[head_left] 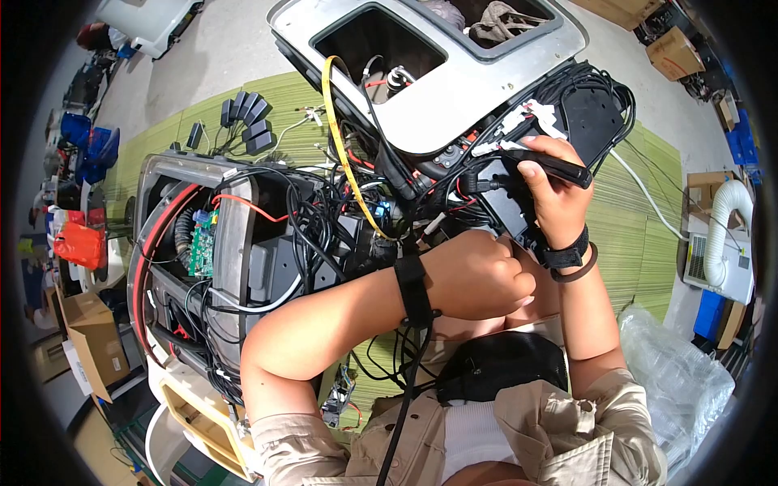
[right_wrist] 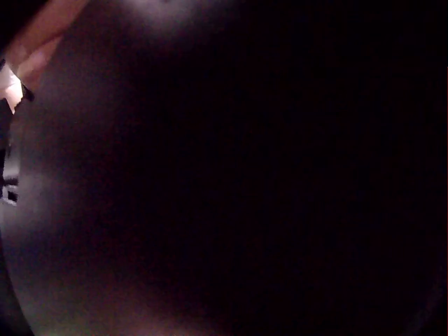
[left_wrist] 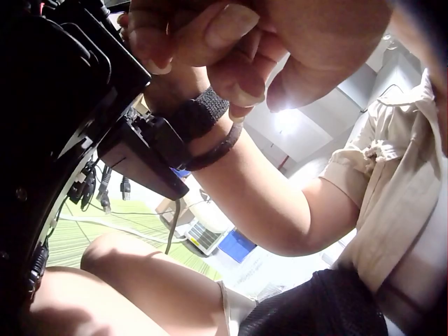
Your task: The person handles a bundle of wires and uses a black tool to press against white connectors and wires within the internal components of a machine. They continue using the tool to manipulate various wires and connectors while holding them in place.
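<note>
My right hand (head_left: 562, 202) grips a slim black handheld tool (head_left: 555, 168), its thick end toward the right; its exact kind does not show. The tool lies over a black box-shaped device (head_left: 506, 194) with cables plugged in. Low in front of that device is my left hand (head_left: 480, 271), its fingers curled, with no object visible in them. From the left wrist view, the curled fingers (left_wrist: 234, 80) hang close to the right wrist's black strap (left_wrist: 203, 112). White tags (head_left: 531, 117) and black cables surround the device. Darkness covers most of the right wrist view.
A white-topped machine shell (head_left: 454, 81) stands ahead. At left sits an opened grey housing (head_left: 243, 190) with a green circuit board (head_left: 203, 243) and tangled wires. A yellow strap (head_left: 336, 134) arches between them. Bubble wrap (head_left: 677, 381) lies at the right.
</note>
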`<control>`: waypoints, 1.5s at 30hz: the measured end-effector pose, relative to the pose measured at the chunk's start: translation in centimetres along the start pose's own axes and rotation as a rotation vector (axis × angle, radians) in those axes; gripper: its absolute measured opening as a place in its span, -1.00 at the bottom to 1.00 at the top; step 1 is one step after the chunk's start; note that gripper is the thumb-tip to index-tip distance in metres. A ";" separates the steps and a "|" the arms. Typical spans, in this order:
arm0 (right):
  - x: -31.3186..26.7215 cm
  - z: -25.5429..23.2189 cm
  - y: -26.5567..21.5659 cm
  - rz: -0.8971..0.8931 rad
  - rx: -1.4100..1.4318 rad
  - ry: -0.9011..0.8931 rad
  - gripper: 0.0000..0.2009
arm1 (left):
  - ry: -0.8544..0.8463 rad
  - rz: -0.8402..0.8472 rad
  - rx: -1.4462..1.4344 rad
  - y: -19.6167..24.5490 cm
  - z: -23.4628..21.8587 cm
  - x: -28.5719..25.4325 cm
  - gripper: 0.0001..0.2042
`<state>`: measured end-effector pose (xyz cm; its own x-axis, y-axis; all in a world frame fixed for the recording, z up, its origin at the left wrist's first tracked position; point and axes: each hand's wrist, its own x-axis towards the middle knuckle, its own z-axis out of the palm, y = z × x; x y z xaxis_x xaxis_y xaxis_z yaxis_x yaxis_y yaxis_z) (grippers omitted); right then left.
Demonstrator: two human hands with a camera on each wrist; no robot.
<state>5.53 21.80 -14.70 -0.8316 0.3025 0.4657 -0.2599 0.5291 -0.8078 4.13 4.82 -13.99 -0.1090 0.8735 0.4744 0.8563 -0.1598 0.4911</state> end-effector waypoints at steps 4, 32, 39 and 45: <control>-0.1 0.0 0.1 0.025 0.026 -0.001 -0.75 | 0.001 -0.003 -0.007 0.0 0.0 0.0 -0.76; 0.0 0.1 0.2 -0.064 0.071 -0.019 -0.81 | -0.037 -0.016 0.011 0.0 -0.2 0.1 -0.75; 0.2 0.0 0.5 -0.147 0.002 -0.036 -0.79 | -0.037 -0.006 0.020 0.0 -0.1 0.0 -0.77; 0.0 0.2 0.4 -0.060 0.081 -0.061 -0.78 | -0.022 -0.003 0.023 0.0 0.0 0.0 -0.76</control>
<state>5.31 21.90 -15.10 -0.8410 0.2227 0.4930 -0.3466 0.4781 -0.8071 4.11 4.83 -13.96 -0.1008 0.8840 0.4566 0.8674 -0.1468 0.4756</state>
